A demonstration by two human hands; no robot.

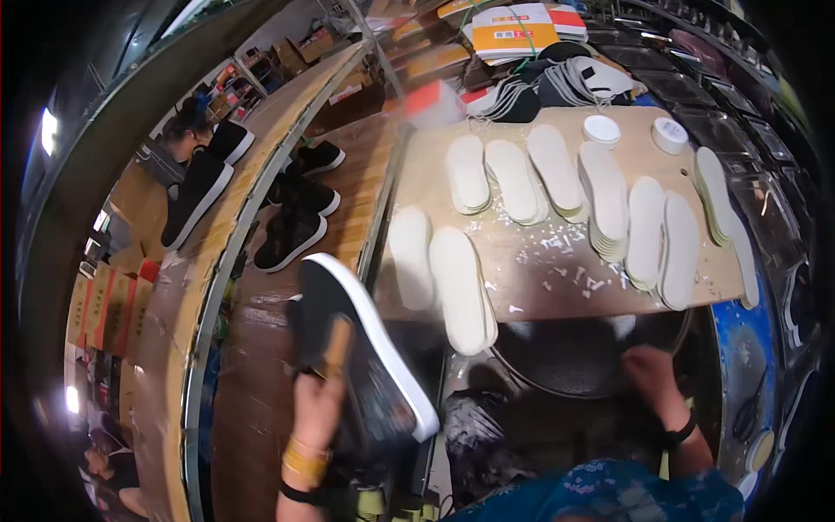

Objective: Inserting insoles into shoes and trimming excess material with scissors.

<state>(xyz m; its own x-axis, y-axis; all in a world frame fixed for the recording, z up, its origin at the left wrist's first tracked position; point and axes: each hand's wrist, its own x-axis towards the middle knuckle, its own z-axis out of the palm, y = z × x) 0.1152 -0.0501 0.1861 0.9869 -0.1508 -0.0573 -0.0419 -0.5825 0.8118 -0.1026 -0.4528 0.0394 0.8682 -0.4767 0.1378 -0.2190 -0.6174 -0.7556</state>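
Note:
A black shoe point(357, 348) with a thick white sole is gripped in my left hand point(317, 404), tilted with the sole's edge toward the right. A tan, flat strip point(337, 346) shows against the shoe just above my fingers; its kind is unclear. Over the dark round basin point(565, 352) at the table's front edge, my right hand point(652, 378) is curled closed and slightly blurred. What it holds, if anything, is hidden. White insoles point(457, 287) lie in stacks on the wooden table point(539, 252), the closest ones between my hands.
Black shoes point(296, 235) stand on the wooden shelf at left, with more point(196, 196) on its upper board. Two round white lids point(602, 130) sit at the table's back. Beyond are shoe uppers point(583, 83) and orange boxes point(513, 35). A metal-edged rack point(196, 383) borders my left side.

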